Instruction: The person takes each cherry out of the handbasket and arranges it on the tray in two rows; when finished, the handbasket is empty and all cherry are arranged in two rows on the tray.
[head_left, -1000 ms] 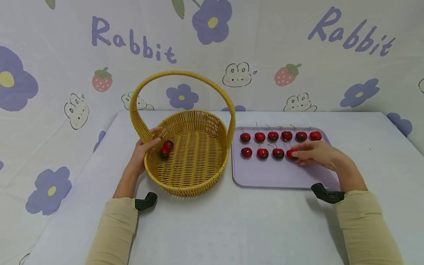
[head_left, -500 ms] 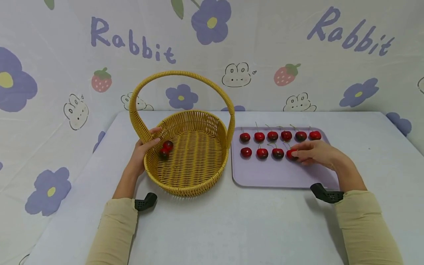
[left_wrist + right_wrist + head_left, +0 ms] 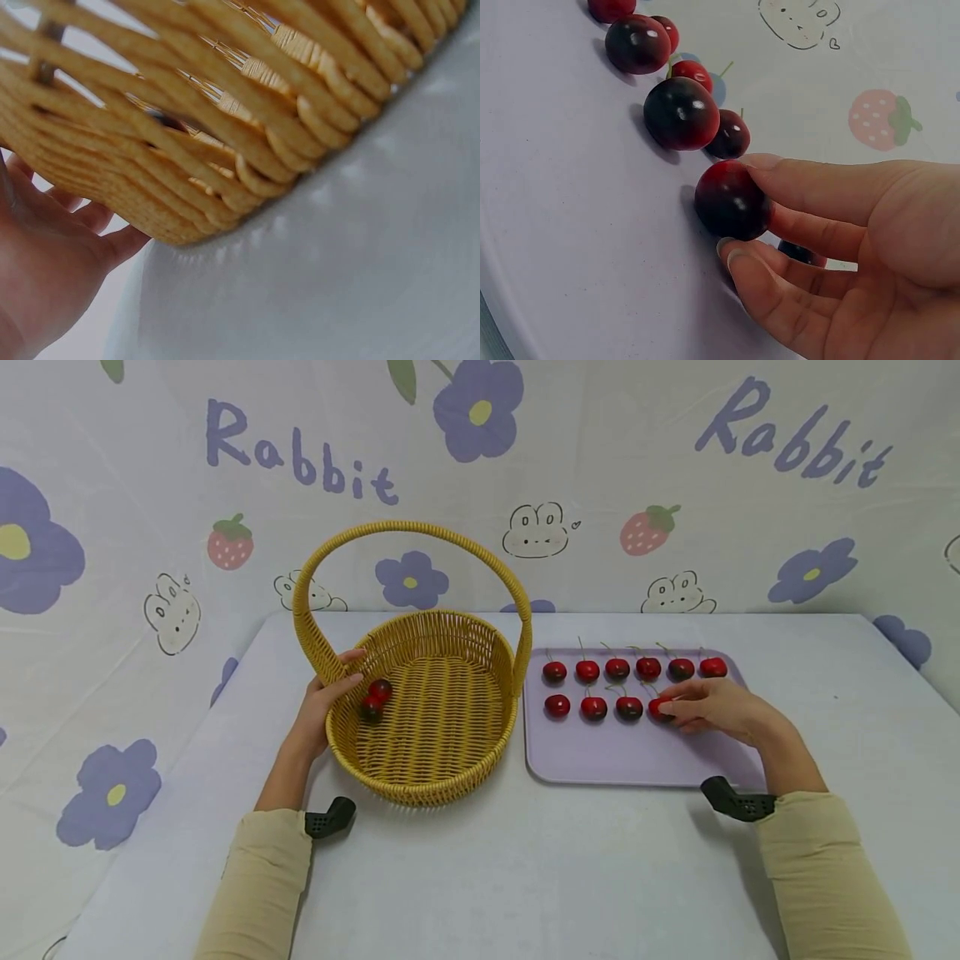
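My left hand [image 3: 315, 706] grips the left rim of a round yellow wicker basket [image 3: 420, 789] at the foot of its tall handle. The left wrist view shows the fingers [image 3: 90, 214] against the woven outer wall. Two dark red cherries [image 3: 380, 690] lie together inside, near that hand. Over on the lilac tray [image 3: 600, 764], my right hand [image 3: 723, 708] pinches the right-end cherry [image 3: 733, 201] of the front row between thumb and fingers. Its stem points away in the head view. Three more cherries [image 3: 593, 707] sit to its left, with a back row of several stemmed cherries [image 3: 617, 668] behind.
Basket and tray stand side by side on a white table [image 3: 487, 877], with a narrow gap between them. The handle [image 3: 408, 527] arches high over the basket. A printed cloth [image 3: 585, 468] with flowers and rabbits hangs behind the table.
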### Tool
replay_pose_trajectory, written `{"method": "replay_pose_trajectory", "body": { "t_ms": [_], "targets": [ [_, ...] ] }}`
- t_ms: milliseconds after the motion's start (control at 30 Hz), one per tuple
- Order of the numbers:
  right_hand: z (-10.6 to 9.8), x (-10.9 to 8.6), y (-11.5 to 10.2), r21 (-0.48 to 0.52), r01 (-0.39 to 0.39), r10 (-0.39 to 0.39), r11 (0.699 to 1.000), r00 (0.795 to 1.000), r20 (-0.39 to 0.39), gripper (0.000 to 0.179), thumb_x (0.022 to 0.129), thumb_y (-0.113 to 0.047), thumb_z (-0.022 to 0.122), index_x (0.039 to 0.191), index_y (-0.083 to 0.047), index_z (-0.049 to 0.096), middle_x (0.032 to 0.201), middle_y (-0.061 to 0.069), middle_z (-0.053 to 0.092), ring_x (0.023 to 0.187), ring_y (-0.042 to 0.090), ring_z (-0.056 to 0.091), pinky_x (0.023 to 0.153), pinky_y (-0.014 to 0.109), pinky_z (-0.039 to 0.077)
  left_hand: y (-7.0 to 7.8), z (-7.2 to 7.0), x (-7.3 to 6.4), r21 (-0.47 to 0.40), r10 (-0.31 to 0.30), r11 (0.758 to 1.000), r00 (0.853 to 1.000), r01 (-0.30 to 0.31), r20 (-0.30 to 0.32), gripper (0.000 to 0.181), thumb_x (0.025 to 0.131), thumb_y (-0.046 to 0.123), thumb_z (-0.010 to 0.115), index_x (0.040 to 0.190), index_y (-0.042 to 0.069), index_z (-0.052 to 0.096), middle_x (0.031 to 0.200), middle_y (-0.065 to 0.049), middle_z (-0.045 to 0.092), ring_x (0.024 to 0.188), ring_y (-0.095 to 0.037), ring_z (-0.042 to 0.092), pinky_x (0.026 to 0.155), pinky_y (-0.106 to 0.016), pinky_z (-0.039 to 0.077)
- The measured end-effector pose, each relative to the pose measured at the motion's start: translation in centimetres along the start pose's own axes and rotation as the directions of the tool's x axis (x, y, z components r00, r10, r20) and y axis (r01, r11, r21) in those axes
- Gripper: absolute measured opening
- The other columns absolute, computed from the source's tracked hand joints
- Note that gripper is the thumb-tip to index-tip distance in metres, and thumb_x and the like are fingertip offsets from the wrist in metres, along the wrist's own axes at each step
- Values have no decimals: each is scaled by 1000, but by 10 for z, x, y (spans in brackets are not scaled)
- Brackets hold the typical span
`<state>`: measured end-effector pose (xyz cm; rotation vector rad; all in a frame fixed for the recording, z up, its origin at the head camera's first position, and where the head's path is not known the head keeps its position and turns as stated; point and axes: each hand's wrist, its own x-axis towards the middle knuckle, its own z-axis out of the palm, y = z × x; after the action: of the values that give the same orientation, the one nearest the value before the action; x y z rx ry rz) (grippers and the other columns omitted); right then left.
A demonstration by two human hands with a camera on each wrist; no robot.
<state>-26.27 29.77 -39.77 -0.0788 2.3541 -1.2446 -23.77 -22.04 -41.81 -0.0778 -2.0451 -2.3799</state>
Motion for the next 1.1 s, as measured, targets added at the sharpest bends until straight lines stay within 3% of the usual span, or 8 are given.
{"method": "replay_pose_trajectory", "body": {
  "t_ms": [333,567,867,1100],
  "targets": [
    [-1,-3,-3,-19,-8,8,1000,1000,-10,57,92,-31,63,133,5,46,123,19,54,99,23,57,80,26,50,0,0,0,2,-1,1000,1000,1,-2,42,97,9,49,138,2,43,146,-14,33,132,-26,33,111,-39,21],
    [-1,-6,-7,-27,-29,28,999,999,-21,58,93,-36,62,131,5,46,115,16,58,92,19,60,83,26,48,-1,-1,0,9,0,1000,1000,0,3,42,97,10,50,138,4,44,146,-14,33,132,-25,33,110,-39,22],
    [0,-9,-11,20,-24,24,1000,1000,-10,54,96,-30,59,129,8,43,111,15,57,89,18,61,80,23,50,-1,-1,0,-12,9,1000,1000,-9,11,42,97,9,50,138,4,44,143,-15,35,129,-25,36,109,-40,24],
    [0,-10,-11,-19,-18,17,1000,1000,-11,54,96,-31,58,128,9,43,109,16,58,88,18,62,81,27,51,-2,-2,0,-4,9,1000,1000,-9,9,43,97,11,51,139,4,44,143,-14,35,129,-25,36,109,-39,24]
  ]
}}
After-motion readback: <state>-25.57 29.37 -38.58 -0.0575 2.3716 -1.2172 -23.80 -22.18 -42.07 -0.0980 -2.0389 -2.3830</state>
